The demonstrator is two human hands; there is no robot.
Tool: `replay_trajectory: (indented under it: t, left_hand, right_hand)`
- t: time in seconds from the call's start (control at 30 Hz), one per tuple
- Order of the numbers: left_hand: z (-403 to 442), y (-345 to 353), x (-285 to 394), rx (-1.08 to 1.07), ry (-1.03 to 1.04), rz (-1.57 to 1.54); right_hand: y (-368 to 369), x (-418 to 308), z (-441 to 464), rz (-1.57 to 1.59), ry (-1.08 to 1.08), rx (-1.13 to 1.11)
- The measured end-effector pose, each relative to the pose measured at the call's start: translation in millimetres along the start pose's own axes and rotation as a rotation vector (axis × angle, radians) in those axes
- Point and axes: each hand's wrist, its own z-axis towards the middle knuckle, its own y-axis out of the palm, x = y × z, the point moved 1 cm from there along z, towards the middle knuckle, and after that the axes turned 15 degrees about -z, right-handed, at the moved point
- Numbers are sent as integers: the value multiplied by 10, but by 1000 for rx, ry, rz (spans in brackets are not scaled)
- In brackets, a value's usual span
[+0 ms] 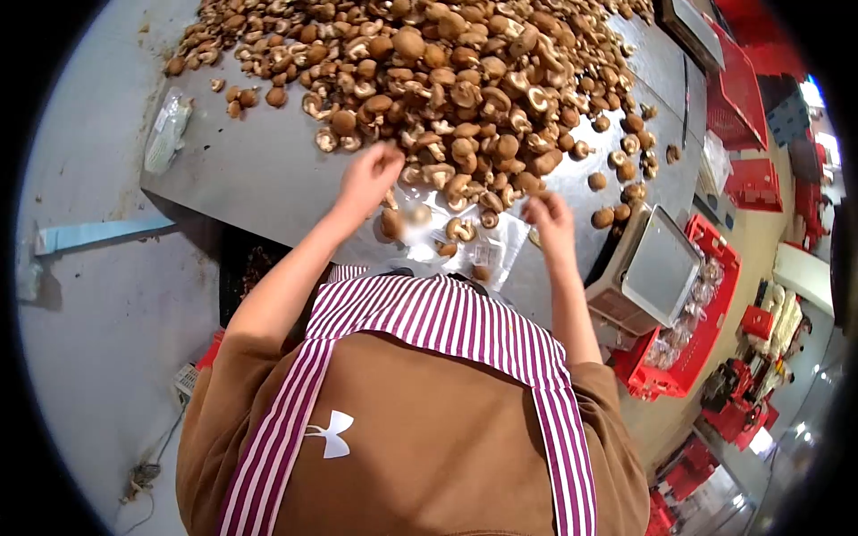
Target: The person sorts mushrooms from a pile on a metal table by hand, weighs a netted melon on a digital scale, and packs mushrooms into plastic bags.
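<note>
Here, mushrooms (466, 96), axes at mixed angles

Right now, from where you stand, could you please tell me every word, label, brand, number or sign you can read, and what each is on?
No words or numbers are readable.
Printed label on the clear plastic bag: too small and blurred to read.
White emblem on the brown top: no letters, though its shape looks like the Under Armour logo.
</note>
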Motion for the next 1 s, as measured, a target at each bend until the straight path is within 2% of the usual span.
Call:
replay_trajectory:
  t: [0.03,0.07,0.1,0.13,0.2,0.27,0.3,0.33,0.4,0.43,0.53,0.6,0.63,0.7,0.8,1.0]
  left_hand:
    - [-263,-68,-120,-92,-209,65]
    - [-542,-97,-347,-145,-231,143]
    - [-744,-105,-504,-194,-247,223]
    - [-854,-95,-479,-334,-416,299]
    - [-1022,29,-653,-388,-412,219]
    - [-995,264,-617,-370,-312,193]
    - [-903,379,-391,-438,-211,206]
    - [-848,497,-154,-462,-228,178]
    - [-765,740,-36,-566,63,319]
    - [-734,879,-125,-661,248,291]
    - [-753,1187,-95,-883,447,431]
    - [-783,1227,-110,-933,547,639]
    - [-754,1226,-206,-975,533,699]
    - [-688,1106,-421,-969,637,707]
    - [-612,959,-497,-894,589,695]
    - [-557,828,-529,-780,631,729]
  right_hand:
    - [75,422,-140,-20,16,-42]
    - [153,581,-349,-171,95,-50]
    - [262,743,-519,-192,176,-76]
    - [364,854,-636,-252,190,-114]
    - [527,869,-813,-499,160,-116]
    - [678,739,-846,-752,73,-67]
    - [747,711,-821,-780,66,-48]
    - [803,720,-796,-824,-15,33]
    - [907,783,-728,-845,79,44]
    - [907,801,-711,-829,61,94]
    - [858,727,-711,-956,-4,250]
    - [880,693,-706,-927,36,249]
    - [938,781,-653,-887,8,232]
    - [1084,1012,-546,-833,-30,263]
    - [1004,874,-586,-807,11,325]
    - [592,357,-550,-766,-170,560]
